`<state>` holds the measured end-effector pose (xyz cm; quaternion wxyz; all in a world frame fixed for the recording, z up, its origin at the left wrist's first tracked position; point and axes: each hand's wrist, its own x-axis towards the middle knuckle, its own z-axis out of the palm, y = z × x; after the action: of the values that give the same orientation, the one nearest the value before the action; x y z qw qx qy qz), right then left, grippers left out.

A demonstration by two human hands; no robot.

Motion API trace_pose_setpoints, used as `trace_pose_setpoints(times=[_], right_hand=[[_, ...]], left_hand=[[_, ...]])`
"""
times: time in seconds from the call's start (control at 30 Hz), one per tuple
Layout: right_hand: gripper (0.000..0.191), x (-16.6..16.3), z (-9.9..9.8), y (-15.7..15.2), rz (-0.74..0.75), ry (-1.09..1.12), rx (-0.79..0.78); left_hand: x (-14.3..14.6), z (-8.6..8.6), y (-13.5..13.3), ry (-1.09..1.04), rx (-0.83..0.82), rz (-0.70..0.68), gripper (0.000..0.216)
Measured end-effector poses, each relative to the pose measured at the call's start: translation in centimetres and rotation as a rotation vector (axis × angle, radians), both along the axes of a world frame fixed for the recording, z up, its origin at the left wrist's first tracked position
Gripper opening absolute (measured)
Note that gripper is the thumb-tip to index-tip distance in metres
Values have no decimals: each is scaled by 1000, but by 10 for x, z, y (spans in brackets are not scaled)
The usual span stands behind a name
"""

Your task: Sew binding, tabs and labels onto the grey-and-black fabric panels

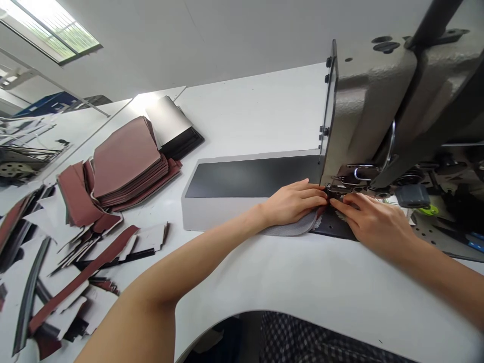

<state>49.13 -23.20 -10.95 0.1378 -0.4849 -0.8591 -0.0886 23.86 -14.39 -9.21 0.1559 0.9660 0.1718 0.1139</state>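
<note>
Close to the needle area of a sewing machine (359, 101), my left hand (297, 202) presses its fingers together over a grey-backed fabric piece (291, 229). A dark red edge of that piece shows beside the fingertips. My right hand (374, 217) comes in from the other side, index finger reaching to the presser foot (329, 190) and the other fingers curled at the piece's edge. The fingertips of both hands nearly meet there. Under and behind my left hand lies a black panel with a pale grey border (245, 177), flat on the table.
Left on the white table (260, 282) are a stack of dark red pieces (126, 156), silver and black sheets (168, 121), and scattered strips and offcuts (83, 277). Blue-handled scissors (474, 242) lie at far right. The table's front edge curves inward before me.
</note>
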Motion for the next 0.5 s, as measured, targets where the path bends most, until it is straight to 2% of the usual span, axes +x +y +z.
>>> trace_pose_setpoints(times=[0.13,0.37,0.5], right_hand=[[45,1,-4,-1,7,8,25],[39,-5,1,-2,-4,56,20],[36,-3,5,-2,-27,189,-59]], left_hand=[[1,1,-2,7,15,4,36],[1,1,-3,-55,-1,45,30],[4,1,-12,-53,-6,73,30]])
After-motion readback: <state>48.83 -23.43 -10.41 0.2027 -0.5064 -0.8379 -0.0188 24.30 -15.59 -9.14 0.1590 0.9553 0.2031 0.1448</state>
